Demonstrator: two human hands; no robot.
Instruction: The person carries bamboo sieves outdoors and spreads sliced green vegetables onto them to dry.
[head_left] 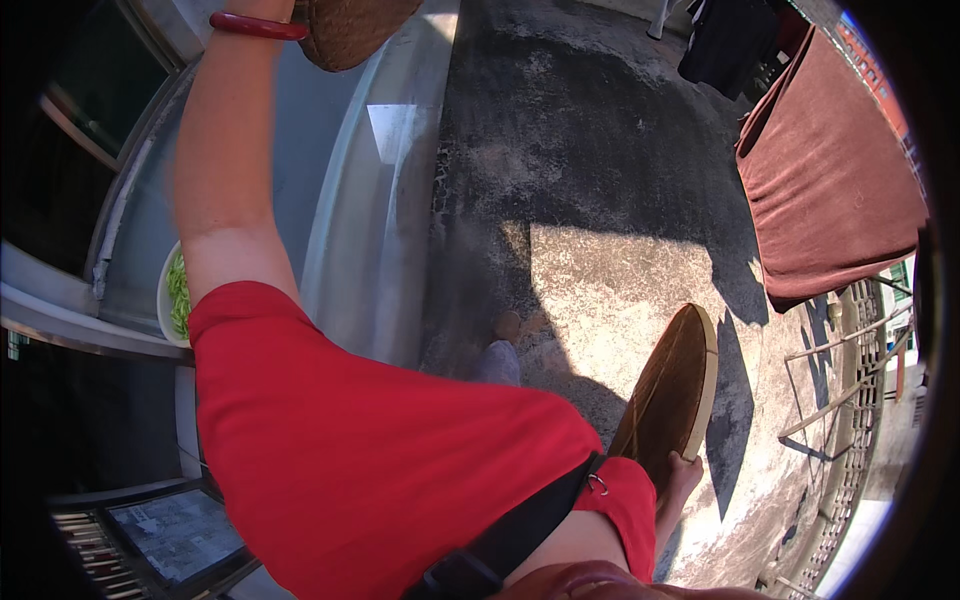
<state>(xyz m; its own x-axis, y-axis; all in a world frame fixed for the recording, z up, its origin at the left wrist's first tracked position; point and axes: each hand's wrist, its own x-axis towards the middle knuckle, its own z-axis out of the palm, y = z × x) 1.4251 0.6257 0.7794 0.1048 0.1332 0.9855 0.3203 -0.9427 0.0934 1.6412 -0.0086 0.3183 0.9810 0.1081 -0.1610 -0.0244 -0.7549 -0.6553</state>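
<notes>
My right hand (682,475) grips the rim of a round, flat woven bamboo tray (660,385), held on edge at my right side. The tray has a brown face and a pale rim. My left arm reaches forward to the top of the head view, wearing a red bangle (258,25). Its hand lies beyond the upper edge, hidden. Just beside that wrist hangs part of a brown woven thing (355,30), cut off by the frame; whether my left hand holds it cannot be seen.
On the left ledge (135,250), a white bowl (166,310) holds shredded green vegetables. A brown cloth (835,175) and dark clothes (730,45) hang at right. Wooden poles (835,405) stand near a railing. The concrete floor (600,265) is part shaded, part sunlit.
</notes>
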